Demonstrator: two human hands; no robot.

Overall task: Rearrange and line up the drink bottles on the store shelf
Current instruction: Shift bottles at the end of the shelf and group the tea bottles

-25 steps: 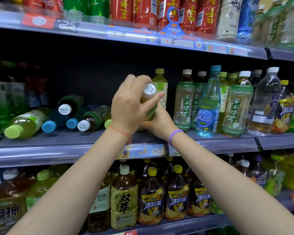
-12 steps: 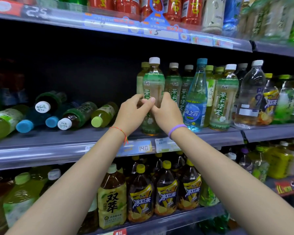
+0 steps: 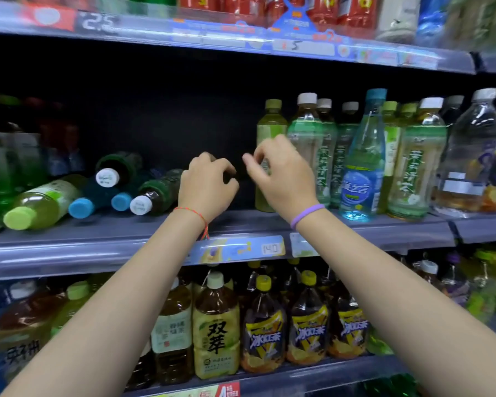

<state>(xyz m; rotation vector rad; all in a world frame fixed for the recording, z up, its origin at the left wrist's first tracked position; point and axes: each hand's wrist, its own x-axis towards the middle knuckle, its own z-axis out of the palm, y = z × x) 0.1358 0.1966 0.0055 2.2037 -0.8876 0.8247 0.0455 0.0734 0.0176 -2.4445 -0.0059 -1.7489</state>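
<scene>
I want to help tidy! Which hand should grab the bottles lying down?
The left hand. It holds nothing and sits right beside the lying bottles; the right hand is over by the standing ones.

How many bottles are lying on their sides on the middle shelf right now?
5 show: a light-green-capped bottle at far left, two blue-capped bottles, and two white-capped bottles. The left hand may hide more.
</scene>
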